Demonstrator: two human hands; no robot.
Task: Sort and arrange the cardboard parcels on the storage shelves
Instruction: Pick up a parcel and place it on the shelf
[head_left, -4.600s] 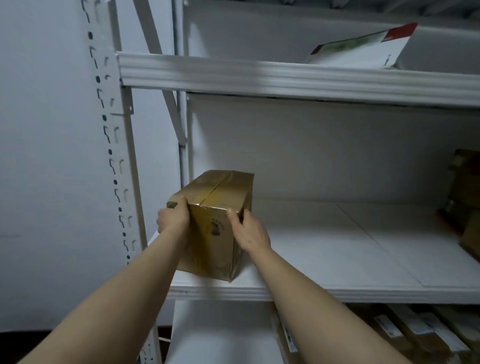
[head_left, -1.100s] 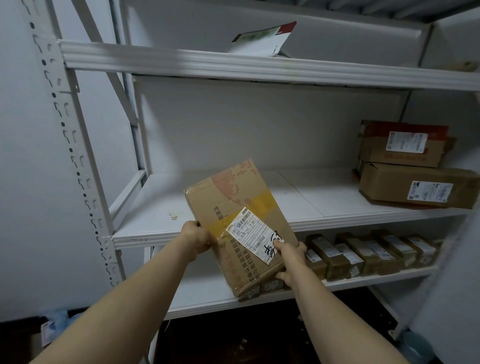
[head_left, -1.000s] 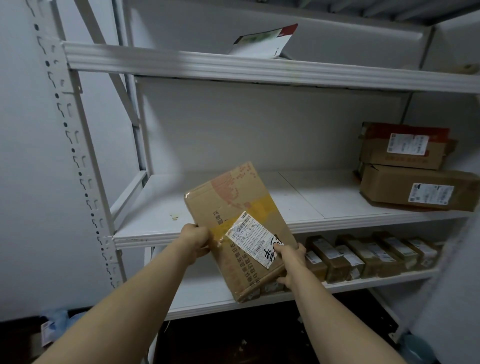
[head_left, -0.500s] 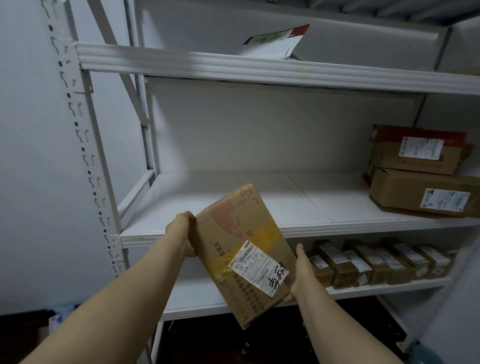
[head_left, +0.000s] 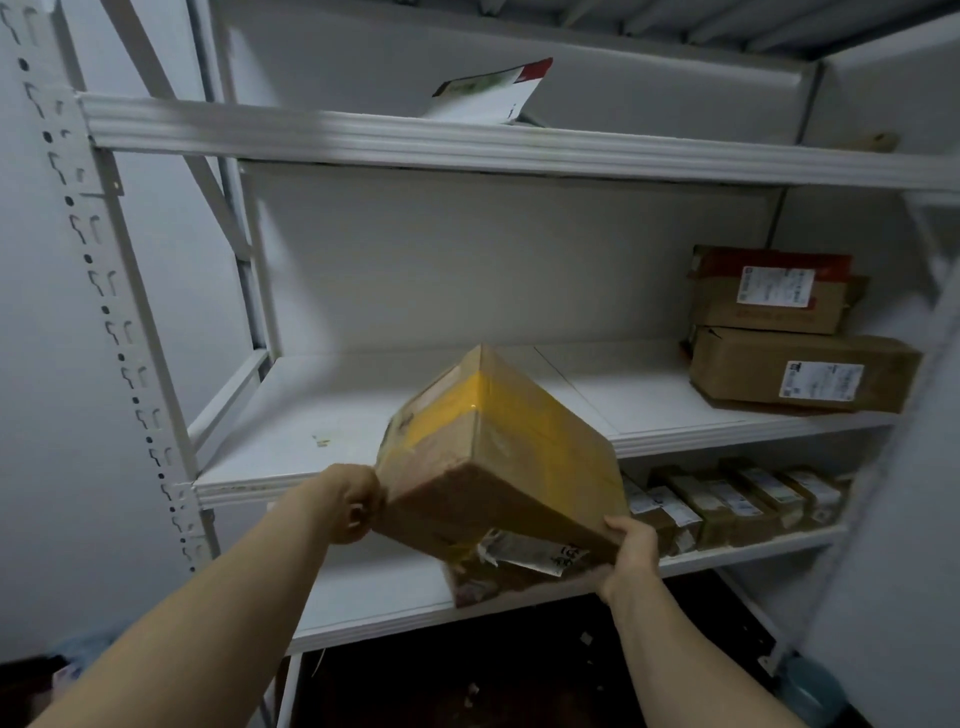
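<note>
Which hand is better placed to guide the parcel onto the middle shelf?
Likely left: the left hand grips the parcel at a corner level with the shelf edge; the right hand sits lower, underneath.

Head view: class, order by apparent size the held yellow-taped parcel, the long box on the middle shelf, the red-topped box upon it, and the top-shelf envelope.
1. Yellow-taped parcel, though nearest the camera.
2. Long box.
3. Red-topped box, close to the long box.
4. Envelope.

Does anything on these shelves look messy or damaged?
Yes. On the top shelf a flat white mailer lies tilted, one end propped up. At the right of the middle shelf, the upper stacked box looks crumpled at its edges.
</note>
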